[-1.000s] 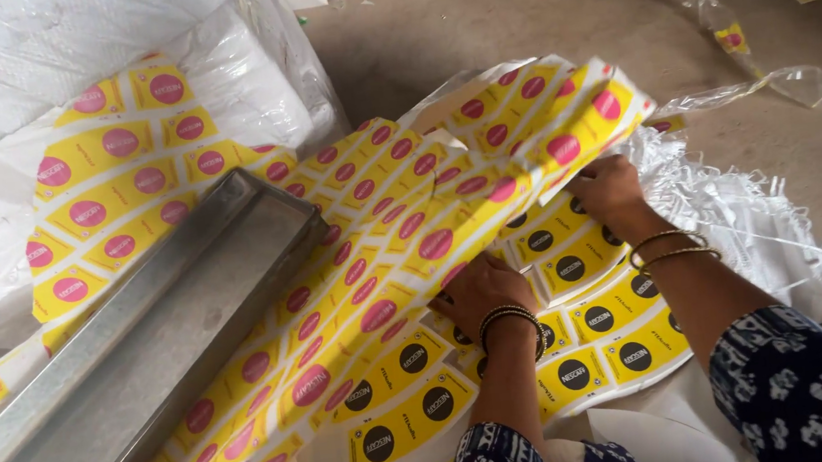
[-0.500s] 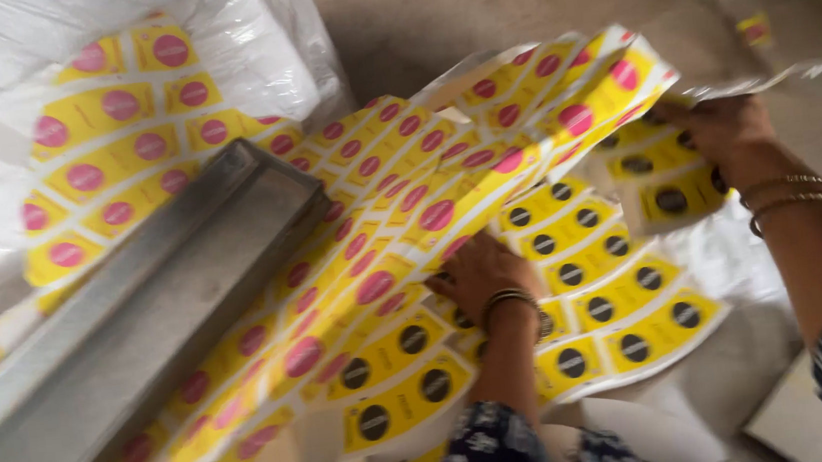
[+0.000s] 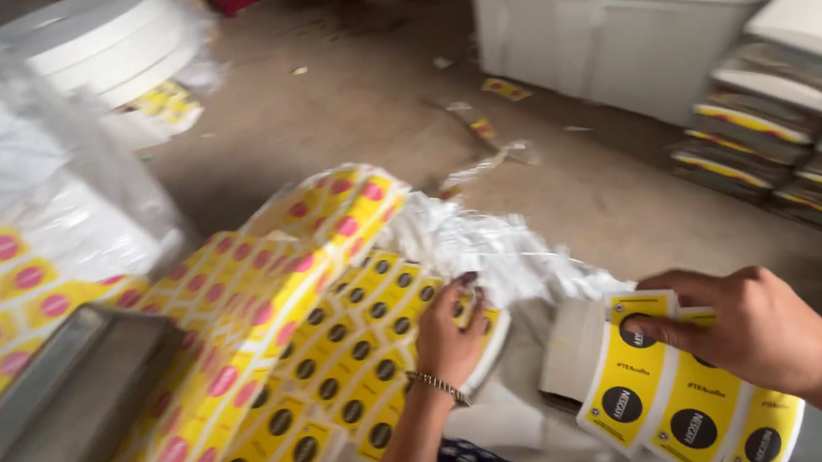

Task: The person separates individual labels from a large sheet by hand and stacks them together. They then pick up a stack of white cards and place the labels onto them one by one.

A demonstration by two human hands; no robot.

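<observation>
My left hand (image 3: 448,335) lies flat on a fanned pile of yellow label sheets with black round spots (image 3: 344,368), fingers spread at its right edge. Over that pile lean yellow sheets with pink spots (image 3: 265,275). My right hand (image 3: 754,329) pinches a small stack of yellow black-spot sheets (image 3: 668,397) at the lower right, held a little above a white sheet bundle (image 3: 571,351). Crumpled clear plastic wrap (image 3: 493,243) lies between the pile and my right hand.
A grey metal channel (image 3: 42,417) slants across the lower left. White plastic-wrapped bundles with pink-spot labels (image 3: 3,270) sit left. A white roll (image 3: 112,49) stands far left, a white crate (image 3: 613,31) at the back, and stacked sheet bundles (image 3: 785,145) at right on the concrete floor (image 3: 370,114).
My right hand has left the raised pink-spot sheets and swung right and down, now gripping a small black-spot stack. The left hand moved onto the pile's right edge. The view tilted up.
</observation>
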